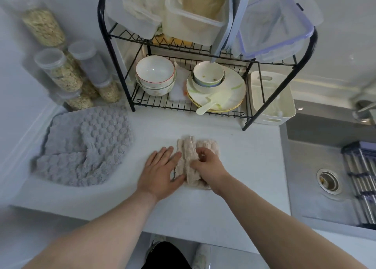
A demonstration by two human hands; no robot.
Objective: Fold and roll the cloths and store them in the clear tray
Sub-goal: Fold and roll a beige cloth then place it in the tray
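Two cloth lots, head view. Beige cloth (187,150): mid-tabletop (244,163), partly folded into a long strip, not yet rolled. Left hand (160,173): flat, fingers straight, pressing the strip's left edge. Right hand (207,164): fingers curled, pinching the fold. Grey cloths (85,148): heaped at left, unfolded. Nothing stored yet, by my reckoning.

light: bright, even, soft shadows | glare: sink rim (325,89) | edges — wide-angle bending, smeared blur

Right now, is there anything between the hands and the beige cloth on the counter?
Nothing visible stands between them. The right hand pinches a fold of the beige cloth, and the left hand lies flat against the cloth's left edge.
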